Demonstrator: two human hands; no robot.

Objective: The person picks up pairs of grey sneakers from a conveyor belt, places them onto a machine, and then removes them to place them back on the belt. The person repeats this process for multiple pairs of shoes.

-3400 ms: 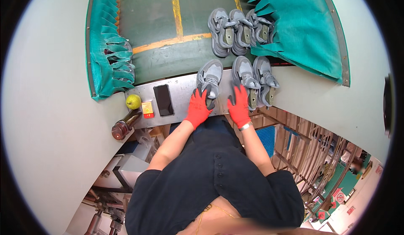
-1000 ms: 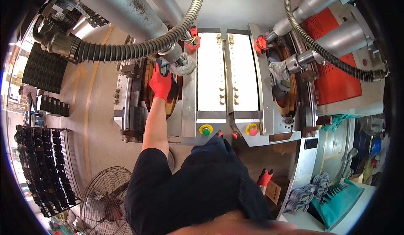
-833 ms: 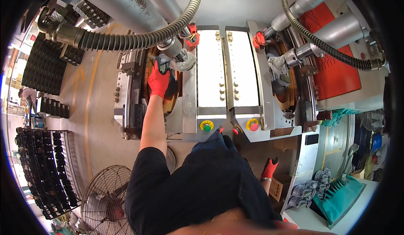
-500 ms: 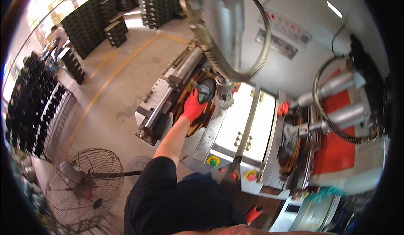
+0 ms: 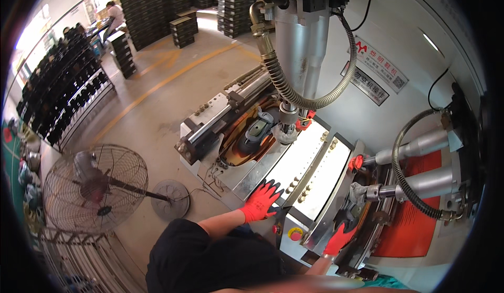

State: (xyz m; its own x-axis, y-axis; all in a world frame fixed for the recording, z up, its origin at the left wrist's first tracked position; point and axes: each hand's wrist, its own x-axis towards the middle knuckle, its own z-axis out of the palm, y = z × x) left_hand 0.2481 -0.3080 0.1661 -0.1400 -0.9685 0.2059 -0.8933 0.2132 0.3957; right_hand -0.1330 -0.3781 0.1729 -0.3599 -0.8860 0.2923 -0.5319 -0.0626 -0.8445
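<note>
Resting left hand [image 5: 261, 201] on shiny metal control panel [image 5: 294, 159].

Two signs on the pale machine wall, at 2 o'clock from frame centre. Upper sign [image 5: 381, 66]: long white rectangle, tilted, red emblem at its left end, dark lettering, small dark square code at its right end. Lower sign [image 5: 365, 84]: narrower white strip just below and parallel, dark lettering. Dark stacked crates [image 5: 157, 10] at 11 o'clock, on the floor.
</note>
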